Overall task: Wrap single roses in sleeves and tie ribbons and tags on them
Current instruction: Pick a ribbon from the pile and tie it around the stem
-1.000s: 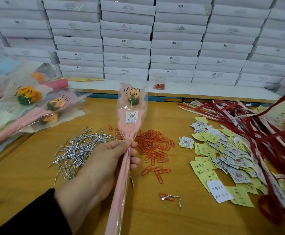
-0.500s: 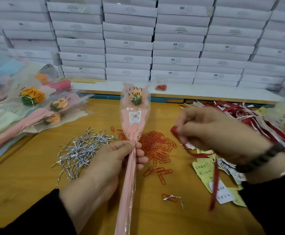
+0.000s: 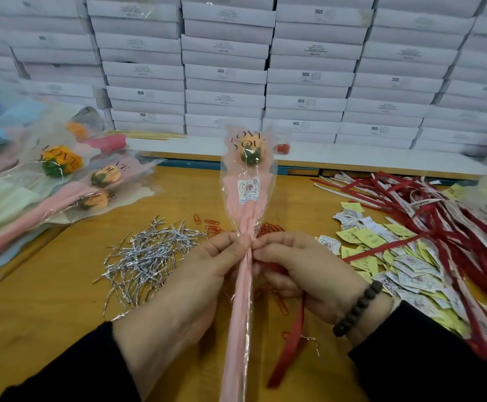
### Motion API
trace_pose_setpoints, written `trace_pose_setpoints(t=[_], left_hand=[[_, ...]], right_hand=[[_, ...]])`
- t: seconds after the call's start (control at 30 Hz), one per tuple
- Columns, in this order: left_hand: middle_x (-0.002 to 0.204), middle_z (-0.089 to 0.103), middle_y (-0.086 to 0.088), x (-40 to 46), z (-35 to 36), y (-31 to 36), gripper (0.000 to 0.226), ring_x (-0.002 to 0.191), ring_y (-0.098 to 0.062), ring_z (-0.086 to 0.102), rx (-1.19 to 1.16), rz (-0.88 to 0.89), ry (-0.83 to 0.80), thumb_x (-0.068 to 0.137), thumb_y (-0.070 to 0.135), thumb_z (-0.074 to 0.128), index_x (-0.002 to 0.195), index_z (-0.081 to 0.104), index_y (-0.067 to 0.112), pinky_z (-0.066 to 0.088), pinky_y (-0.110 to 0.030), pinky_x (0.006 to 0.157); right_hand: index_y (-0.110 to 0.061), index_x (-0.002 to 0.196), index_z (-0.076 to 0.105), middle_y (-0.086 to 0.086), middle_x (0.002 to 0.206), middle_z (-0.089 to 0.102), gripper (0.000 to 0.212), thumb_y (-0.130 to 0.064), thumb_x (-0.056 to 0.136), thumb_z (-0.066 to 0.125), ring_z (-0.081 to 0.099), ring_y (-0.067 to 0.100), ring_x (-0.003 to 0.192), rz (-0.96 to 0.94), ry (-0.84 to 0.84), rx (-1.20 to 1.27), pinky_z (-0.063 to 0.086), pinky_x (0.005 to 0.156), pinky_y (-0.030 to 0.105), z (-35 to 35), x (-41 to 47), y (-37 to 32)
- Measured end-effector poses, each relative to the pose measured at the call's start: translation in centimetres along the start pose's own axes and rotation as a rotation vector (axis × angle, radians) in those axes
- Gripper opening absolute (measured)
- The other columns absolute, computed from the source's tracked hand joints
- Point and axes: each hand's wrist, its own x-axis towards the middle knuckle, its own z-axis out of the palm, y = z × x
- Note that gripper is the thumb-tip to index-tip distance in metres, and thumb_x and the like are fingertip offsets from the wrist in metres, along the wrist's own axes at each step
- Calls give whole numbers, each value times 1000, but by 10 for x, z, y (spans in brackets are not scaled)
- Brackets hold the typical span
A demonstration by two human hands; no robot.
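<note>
A single peach rose in a pink and clear "LOVE YOU" sleeve (image 3: 246, 181) stands upright in the middle, with a small tag on its front. My left hand (image 3: 196, 280) grips the sleeve at its gathered neck. My right hand (image 3: 300, 274) comes in from the right and pinches a red ribbon (image 3: 291, 343) against the same neck. One ribbon end hangs down below my right wrist, the other runs off to the right over the paper tags. Part of the ribbon is hidden behind my fingers.
Silver twist ties (image 3: 146, 253) lie to the left, red paper clips (image 3: 268, 227) behind my hands. Paper tags (image 3: 381, 256) and a heap of red ribbons (image 3: 439, 216) fill the right. Wrapped roses (image 3: 62, 181) are piled at the left. White boxes (image 3: 225, 74) are stacked behind the wooden table (image 3: 33, 300).
My right hand has come in from the right with a red ribbon and now meets my left hand at the sleeve's neck. The rose has stayed upright in my left hand.
</note>
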Motion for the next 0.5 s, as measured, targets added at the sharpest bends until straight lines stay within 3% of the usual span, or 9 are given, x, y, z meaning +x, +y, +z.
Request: trace_pose_setpoints(t=[0.13,0.27,0.33,0.37,0.43,0.5], left_hand=[[68,59,-13,2,-3,-1,27,64,-19,53,-15,7,15,74,22,60,90,64,0,49,-24,65],[62,60,-10,2,-4,-1,22,60,-19,50,44,22,-2,72,24,60,79,64,3,48,-21,57],[62,61,-11,2,-4,-1,22,59,-19,49,76,31,0,71,24,60,76,64,4,45,-20,54],[64,60,-12,3,-4,-1,22,60,-19,49,87,34,5,70,25,60,75,64,5,44,-19,53],[70,57,-17,4,-4,-1,24,62,-20,49,103,44,14,70,26,60,77,64,4,44,-19,54],[77,54,-22,5,-5,-2,30,67,-26,48,111,56,18,71,27,60,84,62,0,43,-23,59]], right_hand=[[-8,77,60,3,56,60,15,2,86,54,28,2,27,-6,-61,104,18,30,9,-1,0,2],[-8,76,63,3,56,58,18,6,84,55,32,3,29,-39,-6,-53,24,30,12,-3,-1,0],[-11,76,64,3,60,61,18,3,84,58,46,4,38,-75,33,-200,39,39,14,-3,-1,-1],[-12,77,65,4,64,63,16,2,84,60,55,6,49,-94,47,-256,49,51,16,-4,-1,-1],[-10,79,64,8,70,65,13,2,83,62,61,11,63,-127,53,-308,53,69,20,-3,-1,-1],[-7,81,62,11,70,64,12,5,82,62,60,12,63,-162,52,-320,52,66,18,-1,-3,-1]])
